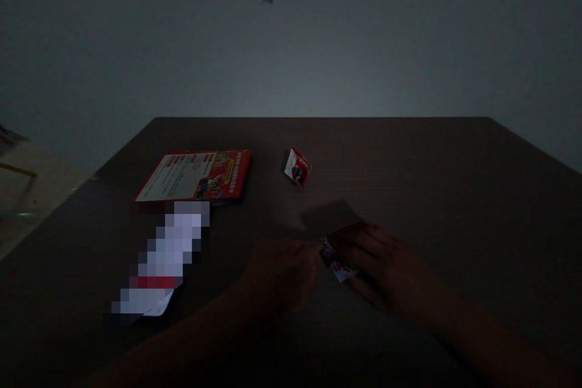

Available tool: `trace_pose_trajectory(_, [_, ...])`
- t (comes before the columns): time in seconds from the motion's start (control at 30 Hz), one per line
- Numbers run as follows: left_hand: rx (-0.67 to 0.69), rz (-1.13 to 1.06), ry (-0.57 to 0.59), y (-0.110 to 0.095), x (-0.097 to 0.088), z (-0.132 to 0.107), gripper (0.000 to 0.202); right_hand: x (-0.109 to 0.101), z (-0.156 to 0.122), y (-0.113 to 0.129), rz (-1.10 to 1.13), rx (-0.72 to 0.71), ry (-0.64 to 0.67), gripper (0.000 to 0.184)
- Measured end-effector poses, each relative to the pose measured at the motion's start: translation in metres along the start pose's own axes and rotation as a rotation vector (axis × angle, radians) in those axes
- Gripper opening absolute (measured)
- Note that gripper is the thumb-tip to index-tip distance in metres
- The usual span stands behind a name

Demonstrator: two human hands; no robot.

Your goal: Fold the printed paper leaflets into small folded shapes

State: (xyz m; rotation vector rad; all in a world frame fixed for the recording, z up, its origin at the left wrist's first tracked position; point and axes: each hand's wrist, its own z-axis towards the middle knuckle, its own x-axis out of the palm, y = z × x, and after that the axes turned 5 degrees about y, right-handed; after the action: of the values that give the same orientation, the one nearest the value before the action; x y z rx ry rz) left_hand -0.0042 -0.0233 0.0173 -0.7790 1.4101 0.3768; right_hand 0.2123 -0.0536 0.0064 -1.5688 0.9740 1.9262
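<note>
The scene is very dark. My left hand (282,276) and my right hand (377,260) meet near the table's front middle, both with fingers pinched on a small folded printed paper (339,264) that lies on or just above the dark wooden table (431,182). The right hand covers most of the paper from the right, and the left hand grips its left edge. A second small folded red-and-white paper piece (297,167) stands farther back, apart from both hands.
A red printed leaflet (195,176) lies flat at the back left. In front of it lies a long white sheet (161,260), partly blurred out. A pale wall rises behind the table, and floor shows at the far left.
</note>
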Motion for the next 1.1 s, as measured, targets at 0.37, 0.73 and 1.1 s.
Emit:
trace_pose_trajectory(0.37, [-0.147, -0.063, 0.11, 0.0, -0.004, 0.008, 0.021, -0.001, 0.001, 0.0, -0.025, 0.021, 0.003, 0.039])
trace_pose_trajectory(0.73, [-0.154, -0.078, 0.094, 0.001, -0.003, 0.009, 0.022, 0.001, 0.005, 0.01, -0.106, 0.062, 0.012, 0.035])
trace_pose_trajectory(1.1, [-0.181, -0.082, 0.109, 0.001, -0.002, 0.01, 0.026, 0.005, 0.004, -0.005, 0.183, 0.148, -0.149, 0.02])
